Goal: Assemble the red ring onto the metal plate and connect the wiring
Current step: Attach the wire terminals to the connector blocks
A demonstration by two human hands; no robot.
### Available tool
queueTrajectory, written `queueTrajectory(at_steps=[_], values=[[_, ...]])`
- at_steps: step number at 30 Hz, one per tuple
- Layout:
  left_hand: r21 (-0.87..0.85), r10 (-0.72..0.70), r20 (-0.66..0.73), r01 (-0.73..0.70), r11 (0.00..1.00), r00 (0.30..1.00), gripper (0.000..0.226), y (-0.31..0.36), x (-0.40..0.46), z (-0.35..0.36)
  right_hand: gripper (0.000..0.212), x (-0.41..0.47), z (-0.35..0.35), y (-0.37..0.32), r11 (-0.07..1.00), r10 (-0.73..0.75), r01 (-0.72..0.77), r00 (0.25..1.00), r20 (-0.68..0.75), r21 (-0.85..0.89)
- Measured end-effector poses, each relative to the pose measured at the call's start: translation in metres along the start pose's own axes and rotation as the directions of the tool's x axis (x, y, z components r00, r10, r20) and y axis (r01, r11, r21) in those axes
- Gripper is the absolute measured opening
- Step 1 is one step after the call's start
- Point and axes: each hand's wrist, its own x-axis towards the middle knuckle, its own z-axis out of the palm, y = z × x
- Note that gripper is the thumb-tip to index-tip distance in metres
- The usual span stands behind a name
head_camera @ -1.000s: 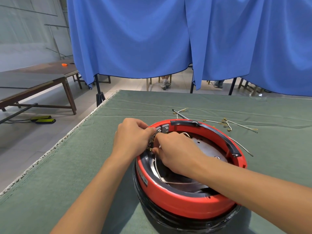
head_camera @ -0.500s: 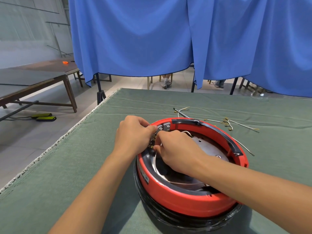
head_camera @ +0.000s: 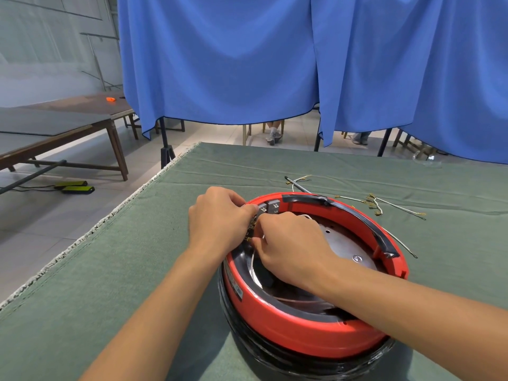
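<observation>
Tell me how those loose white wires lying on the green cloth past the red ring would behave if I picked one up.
The loose white wires look thin and lie in curves on the green cloth, so one would probably droop rather than stay straight. They seem light for their length. Several cross near their small metal terminals, so lifting one may drag the others.

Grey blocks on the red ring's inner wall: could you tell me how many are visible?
2: one grey block beside the left hand, the other just right of it; more may be hidden.

Ring (head_camera: pixel 302 334) on table (head_camera: pixel 110 270) w/ plate (head_camera: pixel 341 246) inside; loose wires (head_camera: pixel 376 204) behind.
</observation>
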Motion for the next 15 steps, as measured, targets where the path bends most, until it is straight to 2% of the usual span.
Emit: queueTrajectory(at_steps=[7, 12, 15], values=[[0.007, -0.012, -0.037, 0.012, 1.000, 0.999, 0.018, 0.0006, -0.0017, -0.0018, 0.022, -0.0001, -0.0004, -0.0013, 1.000, 0.015, -0.015, 1.000, -0.023, 0.022], [0.015, -0.011, -0.032, 0.011, 1.000, 0.999, 0.021, 0.0012, -0.0013, -0.0032, 0.016, 0.0052, -0.0029, 0.0050, 0.977, 0.091, -0.104, 0.993, 0.078, 0.187], [0.031, -0.009, -0.031, 0.010, 0.999, 0.999, 0.025, 0.0013, -0.0007, -0.0043, 0.014, 0.0058, -0.0031, 0.0076, 0.973, 0.067, -0.087, 0.993, 0.097, 0.215]])
